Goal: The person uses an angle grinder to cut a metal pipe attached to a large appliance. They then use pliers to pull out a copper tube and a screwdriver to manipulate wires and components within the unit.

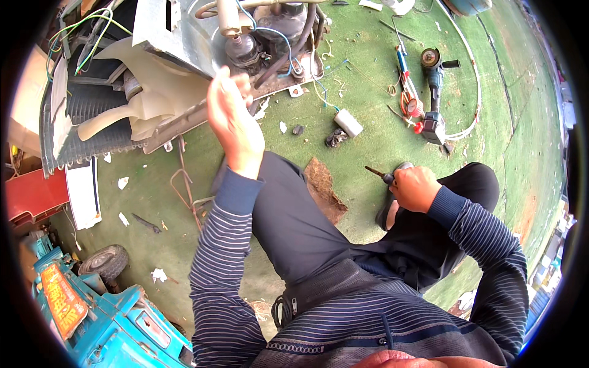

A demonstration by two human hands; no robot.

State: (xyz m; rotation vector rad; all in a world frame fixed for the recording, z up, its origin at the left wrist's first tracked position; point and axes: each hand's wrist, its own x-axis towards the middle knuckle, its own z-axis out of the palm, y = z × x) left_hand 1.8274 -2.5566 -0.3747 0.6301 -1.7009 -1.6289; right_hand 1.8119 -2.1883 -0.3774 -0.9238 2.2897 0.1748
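My left hand point(234, 119) is raised beside the corner of a bent silver sheet-metal panel point(178, 40). Its fingers are partly bent and apart, with nothing visible in them; whether they touch the panel I cannot tell. The panel belongs to an opened cooling unit with a cream fan point(150, 98), a dark finned coil point(92, 101) and a black compressor point(282, 24). Over my right knee, my right hand point(416, 188) is closed around the dark handle of a screwdriver point(375, 172), whose short shaft points left.
An angle grinder point(434, 80) lies on the green floor point(362, 55) at right, beside a torch with a gauge point(407, 92) and a pale hose point(477, 80). A white cylinder point(348, 122) and brown scrap point(324, 190) lie ahead. A blue wheeled machine point(116, 319) stands lower left.
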